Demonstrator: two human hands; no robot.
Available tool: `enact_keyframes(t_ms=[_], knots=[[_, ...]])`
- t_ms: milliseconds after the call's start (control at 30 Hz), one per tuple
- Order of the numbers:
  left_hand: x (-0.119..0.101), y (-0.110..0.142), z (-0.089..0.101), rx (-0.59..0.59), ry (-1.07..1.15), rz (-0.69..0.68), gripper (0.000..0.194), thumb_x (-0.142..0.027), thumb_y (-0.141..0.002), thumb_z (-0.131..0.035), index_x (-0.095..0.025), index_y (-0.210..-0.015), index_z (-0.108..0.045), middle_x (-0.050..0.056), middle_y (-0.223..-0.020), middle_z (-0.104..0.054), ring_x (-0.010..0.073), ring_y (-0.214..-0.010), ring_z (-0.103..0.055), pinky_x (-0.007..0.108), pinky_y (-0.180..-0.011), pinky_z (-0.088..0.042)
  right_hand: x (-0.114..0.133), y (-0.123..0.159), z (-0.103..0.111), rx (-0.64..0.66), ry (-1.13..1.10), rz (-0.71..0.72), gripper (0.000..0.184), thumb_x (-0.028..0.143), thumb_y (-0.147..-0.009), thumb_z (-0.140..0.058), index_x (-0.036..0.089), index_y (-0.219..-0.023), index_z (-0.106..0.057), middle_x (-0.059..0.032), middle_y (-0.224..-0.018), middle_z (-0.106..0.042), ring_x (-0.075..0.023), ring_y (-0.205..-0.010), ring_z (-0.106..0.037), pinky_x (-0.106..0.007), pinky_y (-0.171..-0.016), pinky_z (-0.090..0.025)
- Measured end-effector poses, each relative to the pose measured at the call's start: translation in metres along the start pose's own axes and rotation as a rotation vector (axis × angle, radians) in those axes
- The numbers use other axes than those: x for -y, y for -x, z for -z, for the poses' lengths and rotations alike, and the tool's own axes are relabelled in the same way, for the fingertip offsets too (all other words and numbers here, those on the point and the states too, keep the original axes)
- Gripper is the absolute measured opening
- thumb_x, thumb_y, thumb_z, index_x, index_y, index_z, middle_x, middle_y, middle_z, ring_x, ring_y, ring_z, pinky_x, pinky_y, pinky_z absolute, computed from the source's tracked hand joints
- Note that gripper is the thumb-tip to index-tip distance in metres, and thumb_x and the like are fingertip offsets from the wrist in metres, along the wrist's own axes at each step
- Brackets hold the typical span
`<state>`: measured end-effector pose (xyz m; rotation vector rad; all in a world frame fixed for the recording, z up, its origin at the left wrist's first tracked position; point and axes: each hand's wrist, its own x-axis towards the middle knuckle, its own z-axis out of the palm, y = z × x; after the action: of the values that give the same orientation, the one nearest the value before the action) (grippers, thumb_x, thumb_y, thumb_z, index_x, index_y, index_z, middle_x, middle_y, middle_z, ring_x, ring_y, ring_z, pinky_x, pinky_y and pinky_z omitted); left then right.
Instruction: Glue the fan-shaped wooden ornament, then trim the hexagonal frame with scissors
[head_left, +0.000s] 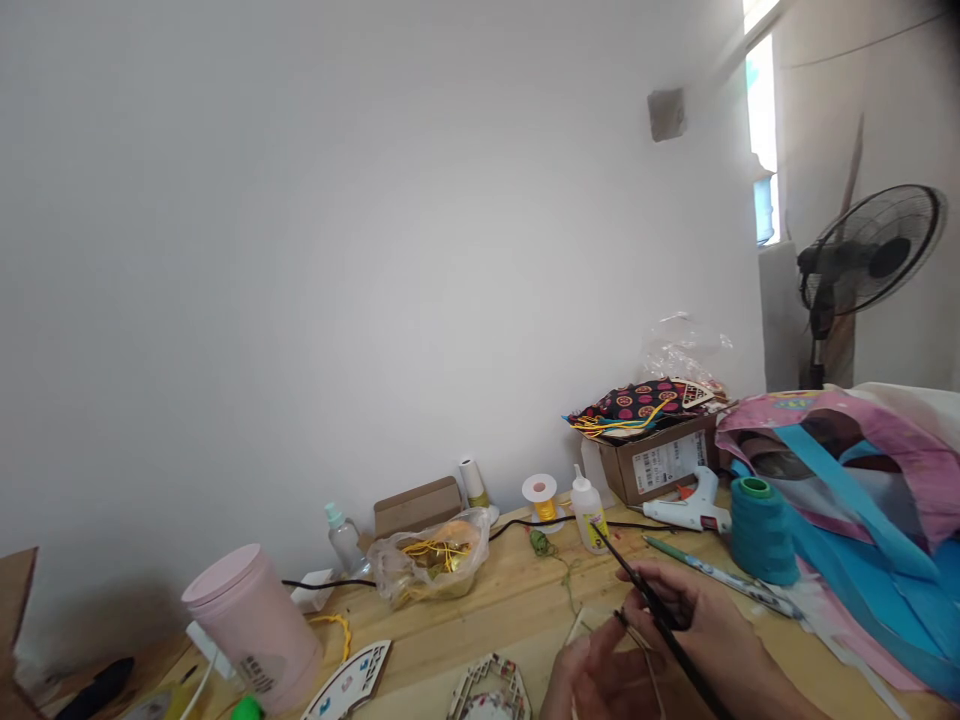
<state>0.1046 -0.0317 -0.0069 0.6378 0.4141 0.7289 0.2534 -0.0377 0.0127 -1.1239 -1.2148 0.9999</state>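
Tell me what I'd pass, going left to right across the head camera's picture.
Pink tub → clear bottle → bag of yellow cord → yellow spool → squeeze bottle → right hand → teal thread → fan.

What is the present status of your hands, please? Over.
Right hand holds slim dark tool. Left hand nearby, grip unclear. White bottle stands beyond tool's tip.

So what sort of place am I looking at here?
Probably a small craft workspace, perhaps in a home or workshop: a glue gun, a cone of teal thread and a spool of yellow cord stand or lie on a wooden table.
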Motion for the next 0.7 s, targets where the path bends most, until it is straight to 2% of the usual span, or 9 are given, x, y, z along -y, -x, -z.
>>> enact_keyframes(t_ms=[100,200,333,433,500,600,700], knots=[[-0.01,0.003,0.003,0.042,0.041,0.055,0.043,-0.04,-0.063,-0.065,-0.016,-0.099,-0.066,0.012,-0.09,-0.071,0.0216,-0.08,-0.062,0.032,-0.067,-0.045,0.002,-0.002,0.004,-0.019,0.004,0.022,0.019,0.026,-0.057,-0.062,0.016,-0.074,-0.061,0.0012,-0.058,-0.058,-0.016,-0.059,-0.057,-0.025,-0.055,-0.045],[-0.015,0.004,0.004,0.039,0.053,0.056,0.041,-0.034,-0.063,-0.065,-0.014,-0.099,-0.065,0.012,-0.092,-0.07,0.021,-0.082,-0.062,0.032,-0.065,-0.046,0.003,-0.004,0.005,0.007,-0.003,0.011,0.019,0.028,-0.058,-0.062,0.016,-0.073,-0.06,0.0007,-0.058,-0.058,-0.0161,-0.059,-0.057,-0.027,-0.057,-0.046],[-0.018,0.007,0.002,-0.05,0.079,-0.004,0.028,-0.026,-0.068,-0.061,-0.01,-0.089,-0.069,0.012,-0.088,-0.071,0.0208,-0.081,-0.063,0.031,-0.067,-0.047,0.002,-0.005,0.005,-0.029,-0.013,-0.01,0.022,0.03,-0.056,-0.064,0.017,-0.073,-0.06,-0.0003,-0.061,-0.059,-0.0166,-0.06,-0.058,-0.027,-0.058,-0.046],[-0.027,0.013,-0.001,-0.127,0.119,-0.158,0.02,-0.021,-0.07,-0.058,-0.011,-0.083,-0.07,0.01,-0.087,-0.072,0.0186,-0.078,-0.064,0.029,-0.067,-0.047,-0.002,-0.007,0.008,-0.074,-0.017,-0.012,0.023,0.03,-0.054,-0.066,0.017,-0.072,-0.06,-0.0001,-0.06,-0.06,-0.0165,-0.06,-0.057,-0.026,-0.056,-0.046],[-0.034,0.016,-0.004,-0.172,0.102,-0.236,0.016,-0.019,-0.071,-0.057,-0.014,-0.078,-0.071,0.008,-0.084,-0.072,0.0174,-0.074,-0.064,0.028,-0.066,-0.047,-0.006,-0.009,0.009,-0.049,-0.024,-0.009,0.022,0.032,-0.056,-0.065,0.018,-0.071,-0.06,0.002,-0.055,-0.057,-0.0147,-0.055,-0.055,-0.023,-0.049,-0.043],[-0.038,0.016,-0.008,-0.225,0.033,-0.246,0.013,-0.02,-0.071,-0.057,-0.015,-0.074,-0.069,0.008,-0.078,-0.071,0.0166,-0.068,-0.063,0.028,-0.062,-0.047,-0.007,-0.009,0.011,0.031,-0.005,-0.068,0.022,0.034,-0.057,-0.065,0.017,-0.07,-0.06,0.006,-0.047,-0.05,-0.0095,-0.043,-0.045,-0.02,-0.04,-0.034],[-0.035,0.013,-0.012,-0.284,0.003,-0.237,0.013,-0.023,-0.07,-0.06,-0.015,-0.077,-0.067,0.006,-0.072,-0.069,0.0152,-0.062,-0.062,0.026,-0.056,-0.046,-0.006,-0.008,0.011,0.059,0.013,-0.107,0.023,0.033,-0.054,-0.067,0.016,-0.069,-0.059,0.0073,-0.045,-0.048,-0.0078,-0.042,-0.042,-0.019,-0.041,-0.032]])
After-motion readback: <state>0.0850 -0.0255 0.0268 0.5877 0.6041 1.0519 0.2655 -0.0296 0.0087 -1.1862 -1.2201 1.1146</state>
